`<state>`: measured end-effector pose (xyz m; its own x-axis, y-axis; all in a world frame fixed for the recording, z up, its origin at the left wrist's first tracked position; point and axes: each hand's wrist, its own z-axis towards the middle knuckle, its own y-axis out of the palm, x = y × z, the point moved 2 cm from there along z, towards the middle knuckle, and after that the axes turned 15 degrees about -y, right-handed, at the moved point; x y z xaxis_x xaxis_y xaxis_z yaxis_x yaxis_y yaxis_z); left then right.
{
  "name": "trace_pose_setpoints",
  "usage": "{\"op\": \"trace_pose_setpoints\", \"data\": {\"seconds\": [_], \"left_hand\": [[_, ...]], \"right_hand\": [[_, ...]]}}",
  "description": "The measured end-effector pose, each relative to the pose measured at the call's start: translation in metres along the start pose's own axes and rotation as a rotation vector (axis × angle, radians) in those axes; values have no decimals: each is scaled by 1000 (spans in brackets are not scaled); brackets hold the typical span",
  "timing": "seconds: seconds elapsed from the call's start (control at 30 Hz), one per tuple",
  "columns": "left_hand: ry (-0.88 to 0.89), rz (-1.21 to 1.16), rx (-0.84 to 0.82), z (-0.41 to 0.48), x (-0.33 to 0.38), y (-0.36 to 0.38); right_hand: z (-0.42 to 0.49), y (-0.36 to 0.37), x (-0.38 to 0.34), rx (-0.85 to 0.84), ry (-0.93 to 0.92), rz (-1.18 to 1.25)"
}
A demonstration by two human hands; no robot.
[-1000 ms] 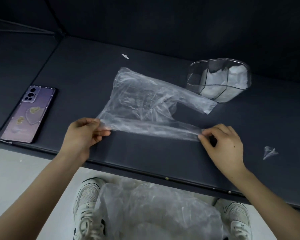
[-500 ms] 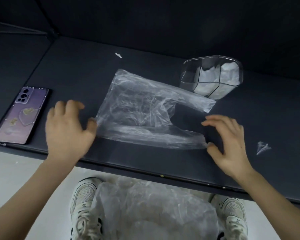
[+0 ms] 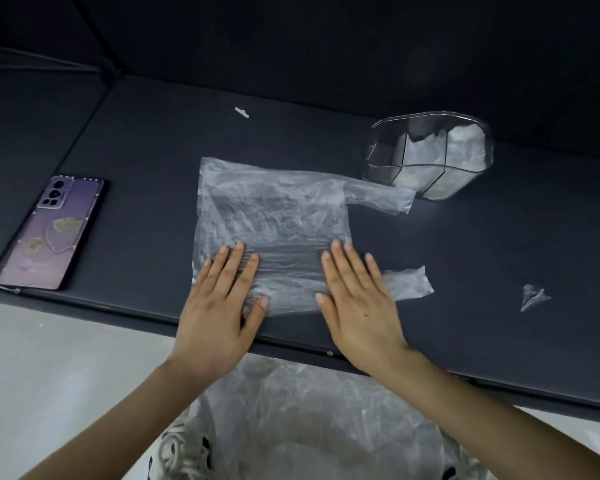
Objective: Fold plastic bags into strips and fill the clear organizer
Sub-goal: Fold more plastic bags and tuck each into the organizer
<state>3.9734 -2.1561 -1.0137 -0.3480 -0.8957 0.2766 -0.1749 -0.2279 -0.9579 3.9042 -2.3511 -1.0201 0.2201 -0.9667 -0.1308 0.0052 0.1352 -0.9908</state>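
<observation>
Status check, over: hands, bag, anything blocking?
Left hand and right hand flat, pressing plastic bag on table. Clear organizer part filled. Nothing blocking.

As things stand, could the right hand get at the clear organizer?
Probably yes: the right hand lies flat on the bag, holding nothing; only the bag's handle lies between it and the organizer.

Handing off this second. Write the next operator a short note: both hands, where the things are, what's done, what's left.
Left hand flat, fingers straight, pressing the near left part of the bag; right hand likewise on its near right.
The bag lies spread on the table, handles pointing right.
Organizer stands at far right: right sections hold white bags, left one looks empty.
Done: bag flattened.
Left: fold it into a strip, put it in; spare bags wait below the table edge.
</observation>
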Motion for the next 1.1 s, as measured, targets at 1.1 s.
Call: {"op": "trace_pose_setpoints", "data": {"seconds": [1.1], "left_hand": [[89, 119, 2, 45, -15, -1]], "right_hand": [[39, 0, 4, -22, -103, 9]]}}
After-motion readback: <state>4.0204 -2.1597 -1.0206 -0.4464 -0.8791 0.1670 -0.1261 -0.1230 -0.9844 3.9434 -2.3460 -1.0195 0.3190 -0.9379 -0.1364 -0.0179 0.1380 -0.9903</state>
